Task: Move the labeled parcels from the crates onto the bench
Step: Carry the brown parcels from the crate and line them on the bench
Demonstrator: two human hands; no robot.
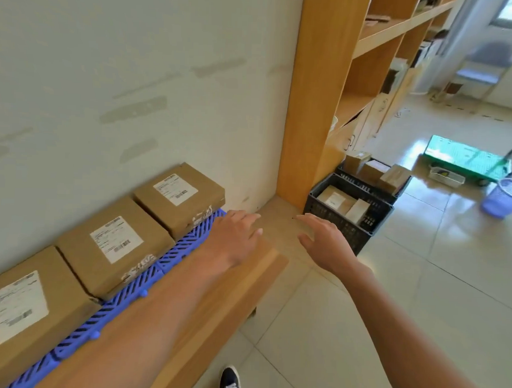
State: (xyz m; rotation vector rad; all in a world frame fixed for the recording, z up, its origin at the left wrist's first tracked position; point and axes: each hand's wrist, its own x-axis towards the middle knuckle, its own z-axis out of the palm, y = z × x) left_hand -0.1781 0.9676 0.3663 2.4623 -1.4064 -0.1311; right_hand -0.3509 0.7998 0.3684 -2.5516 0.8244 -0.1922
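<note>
3 flat brown cardboard parcels (111,244), white labels up, in a row on the bench (216,302) by the wall. Left hand (236,236) and right hand (325,239) empty, fingers spread.

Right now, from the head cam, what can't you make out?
- Label text on the three bench parcels: blurred and too small.
- The nearest parcel: cut off by the left and bottom edges.
- Near crate: wall hides lower contents, so parcel count is unclear.
- Far crate: mostly hidden behind the near crate.
- Bench front: covered by the left forearm.
- Left hand and right hand: open, holding nothing.
</note>
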